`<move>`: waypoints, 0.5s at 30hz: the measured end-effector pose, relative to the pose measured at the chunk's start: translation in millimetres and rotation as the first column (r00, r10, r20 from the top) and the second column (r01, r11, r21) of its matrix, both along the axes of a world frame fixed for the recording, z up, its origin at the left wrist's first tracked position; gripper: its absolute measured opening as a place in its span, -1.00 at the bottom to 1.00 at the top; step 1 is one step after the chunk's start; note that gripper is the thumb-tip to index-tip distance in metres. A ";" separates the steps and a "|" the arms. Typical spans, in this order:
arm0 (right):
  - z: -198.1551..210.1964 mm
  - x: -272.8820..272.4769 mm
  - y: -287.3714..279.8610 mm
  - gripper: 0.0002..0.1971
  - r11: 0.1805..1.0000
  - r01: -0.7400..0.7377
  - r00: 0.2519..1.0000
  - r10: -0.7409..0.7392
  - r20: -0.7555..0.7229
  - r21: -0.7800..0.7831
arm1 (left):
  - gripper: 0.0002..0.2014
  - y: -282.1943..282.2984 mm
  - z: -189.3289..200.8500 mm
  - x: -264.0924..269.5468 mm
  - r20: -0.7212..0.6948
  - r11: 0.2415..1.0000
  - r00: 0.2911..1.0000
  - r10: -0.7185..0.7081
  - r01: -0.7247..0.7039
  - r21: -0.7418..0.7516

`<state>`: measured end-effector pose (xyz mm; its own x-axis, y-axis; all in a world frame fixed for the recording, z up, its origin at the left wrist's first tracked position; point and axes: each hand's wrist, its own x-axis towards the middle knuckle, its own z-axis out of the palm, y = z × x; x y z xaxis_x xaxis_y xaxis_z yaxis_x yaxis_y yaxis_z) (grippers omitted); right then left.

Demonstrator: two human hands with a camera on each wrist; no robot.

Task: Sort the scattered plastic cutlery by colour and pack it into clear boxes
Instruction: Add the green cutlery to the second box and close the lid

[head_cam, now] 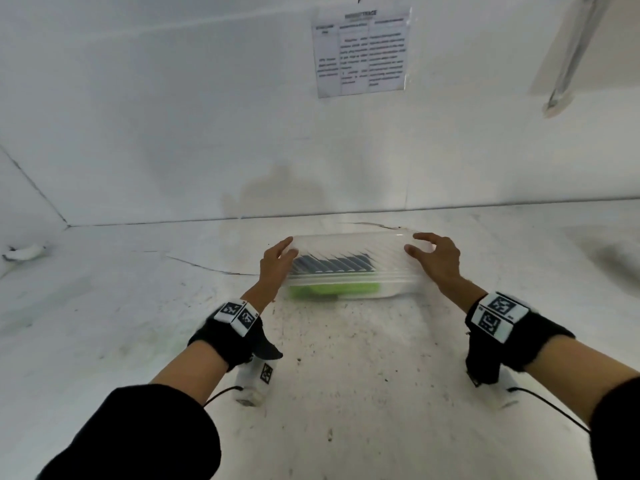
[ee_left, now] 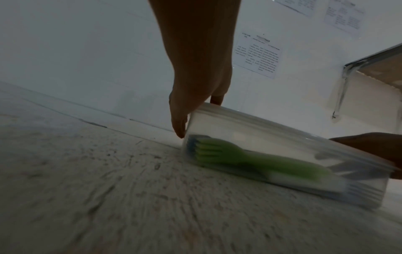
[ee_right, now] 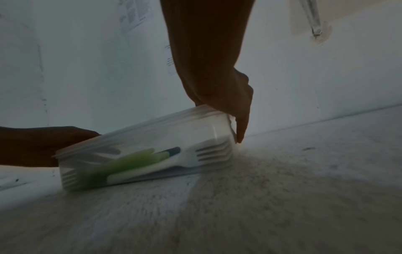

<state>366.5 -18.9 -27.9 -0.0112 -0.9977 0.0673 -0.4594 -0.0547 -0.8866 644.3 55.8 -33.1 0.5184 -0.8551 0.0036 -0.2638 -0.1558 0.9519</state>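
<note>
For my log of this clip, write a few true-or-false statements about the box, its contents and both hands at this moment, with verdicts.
1. The clear box has its lid on. True.
2. The left hand and the right hand are at opposite ends of the box. True.
3. The box holds only green cutlery. False: green cutlery lies with white forks and dark blue pieces.
4. The right hand holds a loose fork. False: it is at the box's end and holds no cutlery.
5. Loose cutlery lies scattered on the white table in front of the box. False: none is visible there.
</note>
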 end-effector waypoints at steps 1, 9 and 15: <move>0.5 3.2 -4.0 -0.62 1.000 0.010 1.000 -0.010 -0.009 -0.006 | -0.57 -4.2 -0.6 0.9 0.002 1.000 1.000 -0.009 0.009 0.007; 19.0 30.9 -59.8 -0.61 0.999 0.037 0.999 -0.036 0.020 -0.040 | -0.58 -58.2 11.3 25.6 0.015 1.000 1.000 0.001 -0.001 -0.004; 13.1 48.4 -102.2 -0.53 1.000 -0.008 1.000 0.008 0.030 -0.005 | -0.61 -107.1 10.5 45.1 0.023 0.998 0.999 0.025 -0.024 -0.051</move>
